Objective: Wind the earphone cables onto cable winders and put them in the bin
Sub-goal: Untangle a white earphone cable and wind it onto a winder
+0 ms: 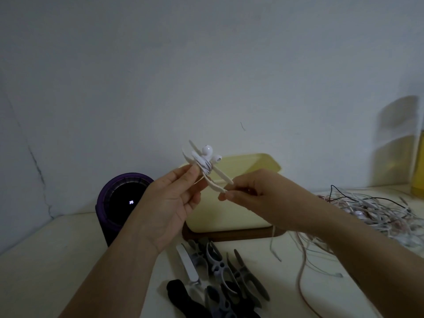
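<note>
- Spare winders (220, 278), grey and black, lie in a loose heap on the pale table (57, 249) at the near edge, between the two forearms
- Left hand (169, 203) is raised above the table with its palm turned toward the camera; thumb and fingertips pinch the cream winder (220, 174) close to its wrapped middle
- Right hand (254, 193) is curled, back of the hand up, and nips the two lower tips of the same winder between thumb and forefinger
- That winder hangs in the air between both hands, tilted, with its arms splayed like a cross; it sits in front of and above the bin, not inside it
- White earphone cable (202, 162) is wound round the winder's waist, and the two earbuds (207, 149) stick out at the top of the bundle
- Pale yellow bin (220, 214) stands behind the hands on a brown wooden board (229, 235) (its inside cannot be seen from this angle)
- Tangled cables (371, 210), mostly whitish with one dark strand, pile up on the table to the right, beyond the right forearm; loose strands trail toward the near edge
- Purple cylinder (114, 214) stands just left of the bin, its dark round top showing a small lit number, too blurred to read surely
</note>
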{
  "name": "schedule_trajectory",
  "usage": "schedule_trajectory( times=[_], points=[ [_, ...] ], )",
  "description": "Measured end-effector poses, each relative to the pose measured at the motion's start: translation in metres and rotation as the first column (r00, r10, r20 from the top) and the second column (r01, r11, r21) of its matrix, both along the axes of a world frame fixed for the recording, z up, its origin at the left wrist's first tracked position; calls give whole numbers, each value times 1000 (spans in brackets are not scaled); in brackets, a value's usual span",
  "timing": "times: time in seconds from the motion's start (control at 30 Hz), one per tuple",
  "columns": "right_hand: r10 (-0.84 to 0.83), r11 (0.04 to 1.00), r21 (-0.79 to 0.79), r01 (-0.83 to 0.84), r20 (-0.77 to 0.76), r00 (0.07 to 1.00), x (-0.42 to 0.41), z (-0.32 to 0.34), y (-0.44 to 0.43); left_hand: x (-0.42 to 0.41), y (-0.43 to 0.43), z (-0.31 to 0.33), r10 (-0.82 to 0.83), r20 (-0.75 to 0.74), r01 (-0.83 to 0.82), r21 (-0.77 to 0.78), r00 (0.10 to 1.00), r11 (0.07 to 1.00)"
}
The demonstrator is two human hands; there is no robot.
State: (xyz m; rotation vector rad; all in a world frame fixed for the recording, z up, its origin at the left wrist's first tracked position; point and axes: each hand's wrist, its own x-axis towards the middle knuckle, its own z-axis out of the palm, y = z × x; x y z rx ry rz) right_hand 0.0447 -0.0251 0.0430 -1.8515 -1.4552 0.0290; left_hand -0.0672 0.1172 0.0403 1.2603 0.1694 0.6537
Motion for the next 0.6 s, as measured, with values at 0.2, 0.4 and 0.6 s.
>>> schedule_trajectory(
  times=[0.2,0.4,0.6],
  points=[
    [-41,999,0,41,121,992,-5,17,-16,1,7,-6,180,-116,-145,260,977,955],
    [-129,986,129,108,162,978,1,26,-23,0,2,-10,205,-241,-18,605,949,796],
    [-168,962,234,138,112,979,10,29,-28,-2,-1,-9,56,-296,161,656,953,738]
  ],
)
